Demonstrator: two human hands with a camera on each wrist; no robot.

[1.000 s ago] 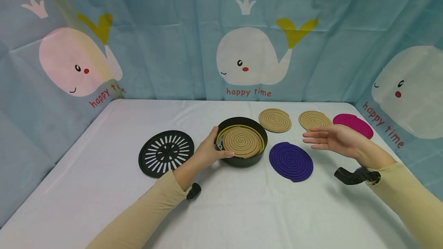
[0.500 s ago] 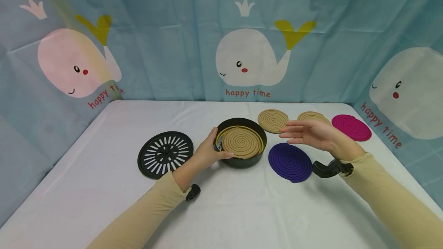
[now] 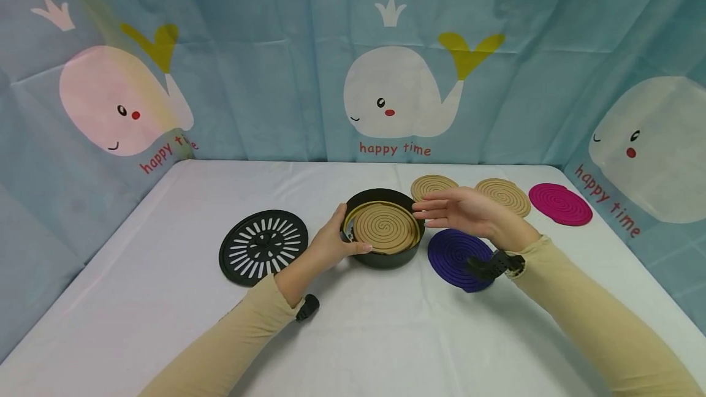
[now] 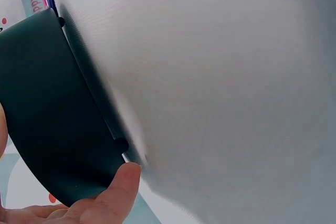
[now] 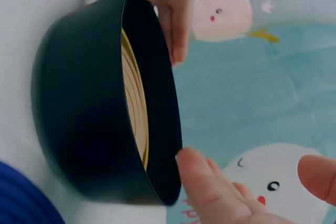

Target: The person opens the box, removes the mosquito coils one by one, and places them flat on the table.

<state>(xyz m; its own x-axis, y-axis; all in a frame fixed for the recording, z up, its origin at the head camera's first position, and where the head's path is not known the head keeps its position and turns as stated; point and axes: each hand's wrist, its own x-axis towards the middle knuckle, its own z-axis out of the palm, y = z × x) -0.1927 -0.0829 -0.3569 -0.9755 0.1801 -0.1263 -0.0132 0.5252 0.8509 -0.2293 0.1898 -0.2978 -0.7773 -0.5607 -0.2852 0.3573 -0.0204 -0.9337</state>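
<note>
A round black tin (image 3: 388, 260) stands mid-table, with a yellow rim (image 5: 137, 72) and a tan mosquito coil (image 3: 384, 227) inside it. My left hand (image 3: 329, 241) grips the tin's left side, thumb at the front and fingers around the outside. At the tin's right, my right hand (image 3: 466, 210) has its fingers extended and thumb apart, the fingertips right at the rim in the right wrist view. A purple coil (image 3: 452, 253) lies beneath the right wrist, partly covered by the wrist camera. Left of the tin rests a black slotted lid (image 3: 265, 242).
Behind the right hand lie two more tan coils, one partly hidden (image 3: 432, 183) and one farther right (image 3: 504, 196). A magenta coil (image 3: 561, 204) is near the table's right edge. A blue whale-print curtain (image 3: 265, 109) surrounds the white tabletop (image 3: 386, 336) at the back and sides.
My right hand has moved left from over the tabletop beside the right-hand coils to the tin's right rim. My left hand keeps its grip on the tin, which has stayed in place.
</note>
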